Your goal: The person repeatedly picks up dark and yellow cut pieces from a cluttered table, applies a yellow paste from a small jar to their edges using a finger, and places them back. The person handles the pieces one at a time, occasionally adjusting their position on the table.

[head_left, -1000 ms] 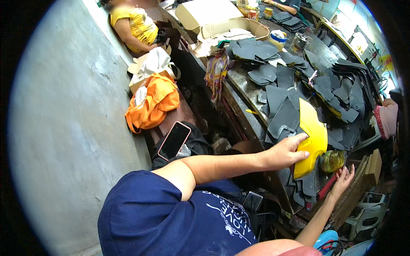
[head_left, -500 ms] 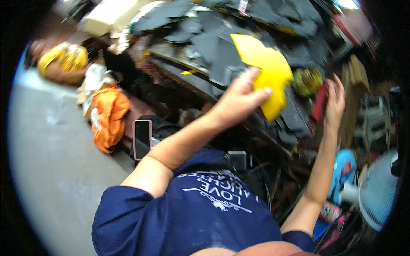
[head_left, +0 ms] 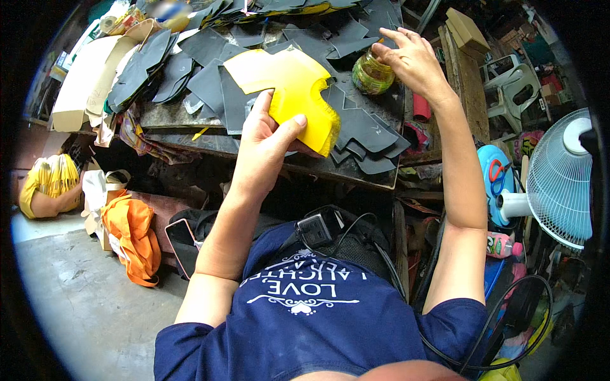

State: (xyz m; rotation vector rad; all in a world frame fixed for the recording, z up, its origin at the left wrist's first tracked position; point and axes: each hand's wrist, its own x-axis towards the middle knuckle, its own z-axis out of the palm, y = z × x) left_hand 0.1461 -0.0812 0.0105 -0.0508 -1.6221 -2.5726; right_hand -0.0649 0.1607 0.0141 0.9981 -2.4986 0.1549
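My left hand grips a stack of yellow cut-out sheet pieces with curved edges, thumb on top and the other fingers partly hidden beneath. The stack is held over the near part of the dark worktable. My right hand is at the upper rim of a glass jar smeared yellow and green. Its fingers are stretched and apart, and I see nothing held in them. Black cut-out pieces lie on the table under and beside the yellow stack.
More black pieces are heaped at the far left beside beige sheets. A red cylinder lies right of the jar, by wooden planks. On the right stand a fan and a plastic chair. An orange bag hangs at left.
The view has turned and steadied. My right hand has moved from beside the red cylinder to the jar's rim. My left hand still holds the yellow pieces.
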